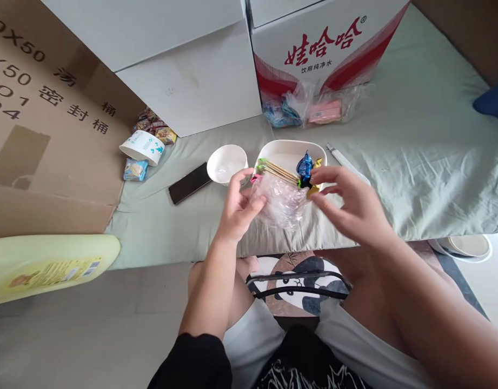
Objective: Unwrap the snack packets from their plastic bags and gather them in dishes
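My left hand (239,208) grips the left side of a crinkled clear plastic bag (283,202), its thumb lying over the plastic. The bag is in front of a white rectangular tub (287,146) and hides part of it. Thin sticks with green ends (279,171) lie across the tub. Beside them are a blue foil-wrapped sweet (304,163) and a yellow-wrapped piece (312,190). At the tub's right, my right hand (348,202) has its thumb and fingers apart near the yellow piece; whether they touch it I cannot tell. A pink bit (256,178) shows by my left fingers.
A white paper bowl (227,163) and a black phone (189,183) lie left of the tub. On the right is a box cutter (346,161). A tipped paper cup (143,147) and snack packets stand by the cardboard box (50,119). White boxes (192,81) line the back.
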Available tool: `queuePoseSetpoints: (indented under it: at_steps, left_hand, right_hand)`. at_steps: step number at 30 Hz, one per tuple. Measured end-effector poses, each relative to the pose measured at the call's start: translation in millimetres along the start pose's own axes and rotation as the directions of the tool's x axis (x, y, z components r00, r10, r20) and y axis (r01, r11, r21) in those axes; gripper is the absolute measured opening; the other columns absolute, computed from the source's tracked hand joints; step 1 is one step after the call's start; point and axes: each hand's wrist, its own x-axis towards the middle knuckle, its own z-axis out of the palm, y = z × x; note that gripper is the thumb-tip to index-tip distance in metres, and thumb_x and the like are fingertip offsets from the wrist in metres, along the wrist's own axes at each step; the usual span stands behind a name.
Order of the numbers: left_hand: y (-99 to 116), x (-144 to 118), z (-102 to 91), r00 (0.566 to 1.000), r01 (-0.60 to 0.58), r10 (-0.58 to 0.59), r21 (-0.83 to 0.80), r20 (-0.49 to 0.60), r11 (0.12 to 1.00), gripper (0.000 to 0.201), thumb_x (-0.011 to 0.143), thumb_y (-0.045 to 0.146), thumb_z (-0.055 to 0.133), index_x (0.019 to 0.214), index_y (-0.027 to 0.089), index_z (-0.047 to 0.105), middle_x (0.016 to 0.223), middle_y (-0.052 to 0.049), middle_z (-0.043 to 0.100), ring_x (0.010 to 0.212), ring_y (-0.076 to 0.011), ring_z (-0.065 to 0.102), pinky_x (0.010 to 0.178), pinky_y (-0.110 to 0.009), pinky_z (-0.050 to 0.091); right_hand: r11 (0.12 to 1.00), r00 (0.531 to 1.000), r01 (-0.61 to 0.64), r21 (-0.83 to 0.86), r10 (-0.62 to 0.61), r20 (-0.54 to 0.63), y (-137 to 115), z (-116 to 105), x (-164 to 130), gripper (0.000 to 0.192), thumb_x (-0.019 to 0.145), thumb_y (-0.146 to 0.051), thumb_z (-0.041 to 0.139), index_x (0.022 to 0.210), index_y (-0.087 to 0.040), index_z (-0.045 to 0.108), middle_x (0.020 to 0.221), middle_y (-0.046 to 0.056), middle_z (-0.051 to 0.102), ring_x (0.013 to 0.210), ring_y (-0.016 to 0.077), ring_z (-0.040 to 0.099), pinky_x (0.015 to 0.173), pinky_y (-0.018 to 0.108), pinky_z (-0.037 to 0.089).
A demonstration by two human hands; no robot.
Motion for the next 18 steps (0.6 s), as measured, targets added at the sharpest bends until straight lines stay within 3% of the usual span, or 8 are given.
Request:
queuePoseSetpoints:
  at_steps: [2, 4, 7, 10, 13, 15, 18]
  left_hand:
    - [-1, 0, -6.8, 0.996, -0.049, 0.046, -0.031, -0.079, 0.998, 0.045, 0.082, 0.047, 0.084, 0.116, 0.033, 0.059, 0.074, 0.006, 0.065, 0.059, -0.0101, 0.059, 0.061, -0.022, 0.05]
    - [-3, 2, -12.3, 0.99, -0.072, 0.063, -0.068, -0.125, 0.995, 0.034, 0.084, 0.049, 0.081, 0.104, 0.03, 0.061, 0.074, 0.005, 0.062, 0.06, -0.0093, 0.057, 0.064, -0.022, 0.052]
    - [-6, 5, -17.0, 0.993, -0.057, 0.046, -0.092, -0.111, 0.994, 0.04, 0.076, 0.051, 0.086, 0.098, 0.027, 0.063, 0.095, 0.001, 0.068, 0.077, -0.0121, 0.063, 0.076, -0.027, 0.057]
    - [-8, 5, -19.5, 0.994, -0.062, 0.061, -0.007, -0.091, 0.998, 0.056, 0.063, 0.043, 0.096, 0.107, 0.028, 0.064, 0.12, -0.003, 0.066, 0.103, -0.0181, 0.066, 0.088, -0.03, 0.057]
    - [-12, 4, -22.0, 0.988, -0.093, 0.101, 0.068, -0.118, 0.993, 0.061, 0.065, 0.04, 0.095, 0.116, 0.031, 0.062, 0.123, -0.004, 0.066, 0.109, -0.0196, 0.065, 0.089, -0.03, 0.056]
    - [-15, 3, -23.8, 0.984, -0.109, 0.119, 0.076, -0.135, 0.991, 0.068, 0.067, 0.041, 0.094, 0.124, 0.033, 0.058, 0.113, -0.002, 0.068, 0.098, -0.0177, 0.067, 0.084, -0.029, 0.056]
    - [-17, 3, -25.4, 0.98, -0.112, 0.126, 0.1, -0.156, 0.989, 0.078, 0.067, 0.044, 0.094, 0.131, 0.033, 0.052, 0.099, -0.001, 0.068, 0.081, -0.0162, 0.068, 0.074, -0.03, 0.056]
  right_hand:
    - [0.98, 0.976, -0.151, -0.132, 0.126, -0.175, 15, -10, 9, 0.013, 0.087, -0.029, 0.063, 0.099, -0.025, 0.065, 0.105, 0.008, 0.074, 0.089, 0.0221, 0.07, 0.078, 0.038, 0.057]
    - [0.899, 0.929, -0.317, -0.303, 0.231, -0.288, 36, -22, 20, 0.011, 0.083, -0.027, 0.065, 0.093, -0.024, 0.064, 0.103, 0.009, 0.074, 0.088, 0.0235, 0.068, 0.084, 0.041, 0.055]
    - [0.732, 0.889, -0.457, -0.504, 0.387, -0.245, 67, -31, 36, 0.024, 0.077, -0.029, 0.07, 0.099, -0.022, 0.066, 0.111, 0.013, 0.073, 0.096, 0.0309, 0.068, 0.088, 0.048, 0.053]
    - [0.677, 0.875, -0.458, -0.576, 0.458, -0.157, 83, -32, 43, 0.025, 0.076, -0.027, 0.069, 0.1, -0.022, 0.068, 0.101, 0.013, 0.074, 0.097, 0.0344, 0.068, 0.084, 0.049, 0.053]
    - [0.714, 0.886, -0.463, -0.526, 0.387, -0.254, 76, -34, 39, 0.011, 0.079, -0.024, 0.066, 0.089, -0.023, 0.07, 0.084, 0.009, 0.072, 0.086, 0.0304, 0.068, 0.083, 0.047, 0.053]
    - [0.81, 0.89, -0.427, -0.401, 0.299, -0.345, 62, -34, 30, 0.01, 0.082, -0.026, 0.066, 0.09, -0.024, 0.073, 0.078, 0.007, 0.071, 0.076, 0.0256, 0.066, 0.079, 0.043, 0.054]
    - [0.955, 0.932, -0.223, -0.195, 0.15, -0.331, 33, -25, 11, 0.02, 0.09, -0.033, 0.065, 0.105, -0.025, 0.076, 0.076, 0.003, 0.073, 0.065, 0.0197, 0.066, 0.066, 0.035, 0.055]
